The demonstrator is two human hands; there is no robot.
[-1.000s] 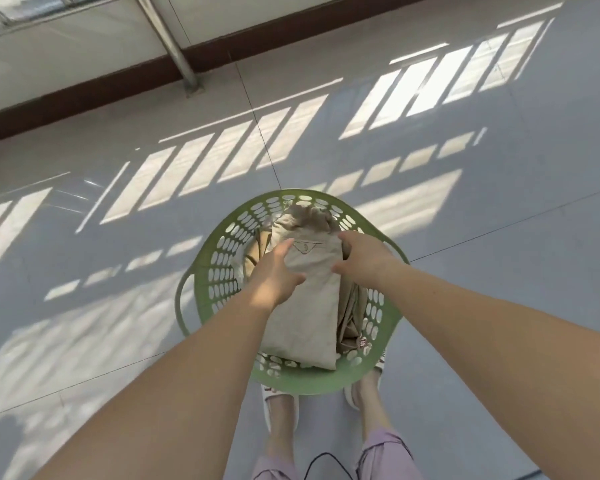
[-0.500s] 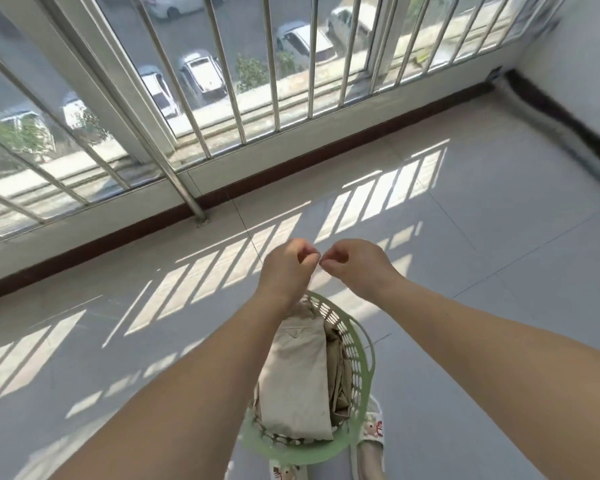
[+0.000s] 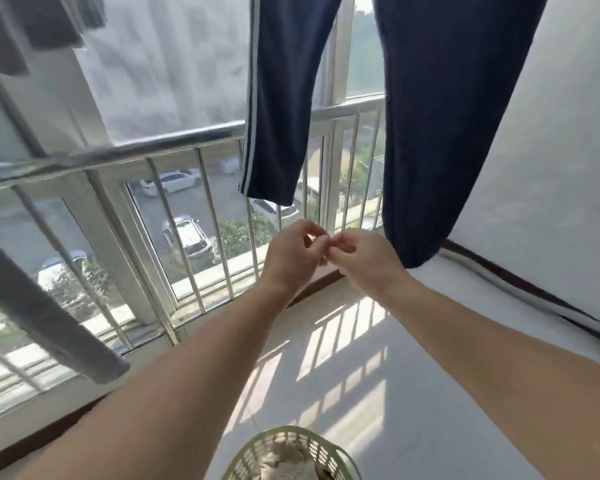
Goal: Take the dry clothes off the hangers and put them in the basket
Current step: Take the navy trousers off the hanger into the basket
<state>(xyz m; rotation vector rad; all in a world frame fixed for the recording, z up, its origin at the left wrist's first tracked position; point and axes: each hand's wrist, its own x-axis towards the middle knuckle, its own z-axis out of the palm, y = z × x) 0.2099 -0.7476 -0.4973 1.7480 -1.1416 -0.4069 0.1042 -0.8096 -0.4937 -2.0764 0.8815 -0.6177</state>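
Above the basket (image 3: pixel 293 455), navy trousers (image 3: pixel 440 109) hang legs-down; both hands (image 3: pixel 293 259) (image 3: pixel 364 258) meet below, fingers curled, holding nothing.

no readable text, labels, brands, numbers, signs anywhere

Left arm: bare forearm, entering from the lower left, extended forward and upward toward mid-frame. Left hand (image 3: pixel 293 259): back of hand toward the camera, fingers (image 3: pixel 312 232) curled inward, tips directed right. No object visible in its grasp.

Right arm: bare forearm, entering from the lower right, extended forward and upward, converging with the left. Right hand (image 3: pixel 364 256): back of hand toward the camera, fingers curled, tips directed left. No object visible in its grasp.

Relation: both hands raised side by side at equal height, fingertips meeting or nearly meeting at the centre; contact between them cannot be confirmed. Wrists roughly straight, forearms forming a narrow V.
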